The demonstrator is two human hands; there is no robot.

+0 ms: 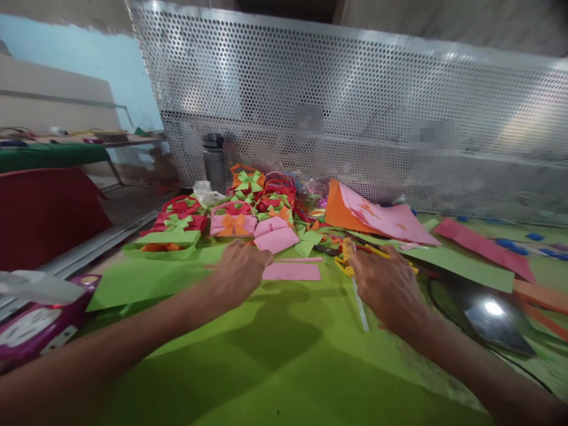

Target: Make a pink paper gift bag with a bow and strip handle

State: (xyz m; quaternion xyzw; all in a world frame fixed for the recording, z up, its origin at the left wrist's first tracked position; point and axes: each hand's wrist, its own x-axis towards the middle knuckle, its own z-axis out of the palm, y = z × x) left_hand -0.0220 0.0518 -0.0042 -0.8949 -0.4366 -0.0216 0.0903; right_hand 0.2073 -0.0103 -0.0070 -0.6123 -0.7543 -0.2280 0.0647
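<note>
Potentially, the yellow glue gun (348,251) gripped in the right hand (385,283) could smear the pink paper strip (295,272) left of that grip if swung carelessly, while beyond the left hand (242,269), whose hold cannot be told, stand bow-fronted paper handbags (220,226) and a lidded grey bottle (215,168), contents hidden.

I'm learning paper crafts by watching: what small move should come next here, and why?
Probably bring the yellow glue gun toward the pink paper rectangle: the right hand is at the gun, a clear glue stick juts from it, and the left hand is close to that rectangle.
</note>
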